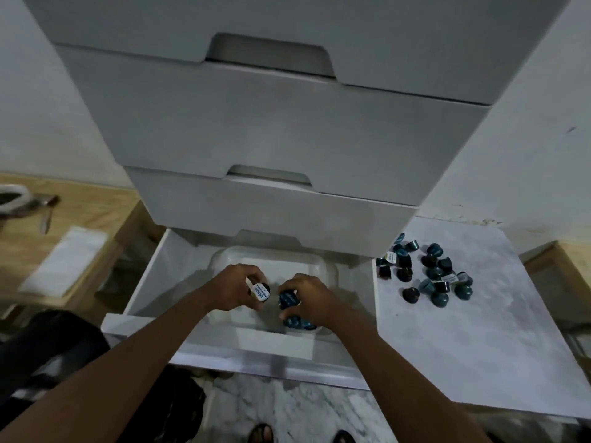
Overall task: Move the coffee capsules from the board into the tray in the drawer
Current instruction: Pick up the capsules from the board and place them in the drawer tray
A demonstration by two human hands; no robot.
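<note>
Both hands hover over the white tray (271, 260) inside the open bottom drawer (153, 276). My left hand (235, 284) grips a dark capsule (259, 290) whose white foil lid faces up. My right hand (307, 295) is closed on blue capsules (288, 298). A few more blue capsules (299, 322) lie in the tray's near right corner, partly hidden under that hand. To the right, a white board (463, 330) carries several dark and teal capsules (428, 273) in a loose pile near its far left corner.
Closed white drawers (271, 129) of the cabinet overhang the open one. A wooden surface (80, 203) at left holds a white pad (65, 260) and a metal tool (46, 215). Dark bags (48, 346) lie at lower left. My feet (262, 433) stand on marble floor.
</note>
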